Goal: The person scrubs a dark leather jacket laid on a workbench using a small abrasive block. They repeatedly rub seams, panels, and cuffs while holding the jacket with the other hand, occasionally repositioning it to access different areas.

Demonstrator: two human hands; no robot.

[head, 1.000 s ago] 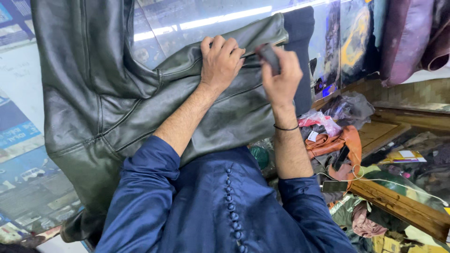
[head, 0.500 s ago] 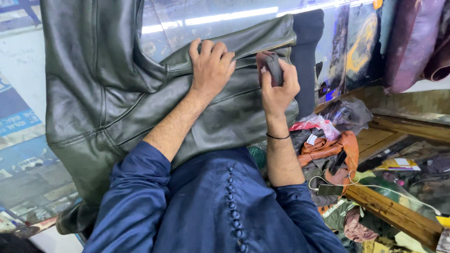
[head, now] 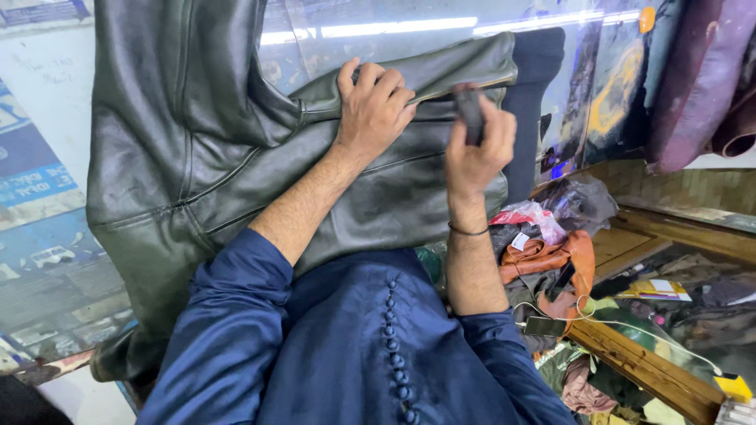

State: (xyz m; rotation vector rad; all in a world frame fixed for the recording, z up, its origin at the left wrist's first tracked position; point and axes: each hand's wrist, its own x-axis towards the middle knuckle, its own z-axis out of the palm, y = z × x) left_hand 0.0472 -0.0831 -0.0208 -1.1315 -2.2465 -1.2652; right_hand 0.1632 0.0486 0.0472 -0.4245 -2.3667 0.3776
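the dark green-black leather jacket (head: 236, 157) lies spread over the glass surface (head: 47, 299), filling the left and centre of the frame, with one sleeve stretched out toward the upper right and ending in a dark knitted cuff (head: 531, 86). my left hand (head: 374, 106) sits on that sleeve at upper centre, fingers curled and the grip clenched on a fold of the leather along its seam. my right hand (head: 476, 145) is raised just to the right of it, at centre right, its grip closed round a small dark object (head: 471, 114) held upright between thumb and fingers; i cannot tell what kind of thing it is, nor whether it touches the jacket. a thin dark band (head: 468, 230) circles my right wrist. my blue sleeves and the buttoned front of my blue shirt (head: 370, 346) fill the bottom of the frame. under the glass, at far left, coloured printed sheets show through. to the right of my forearm, at lower right, sits a heap of odds: a crumpled pink and clear plastic bag (head: 531, 216), an orange-brown leather piece (head: 551, 260), a phone (head: 545, 326) with a pale cable (head: 654, 334) running off toward the lower right, all by a wooden edge (head: 630, 366). in the upper right corner hang purple and dark red leather pieces (head: 701, 79).
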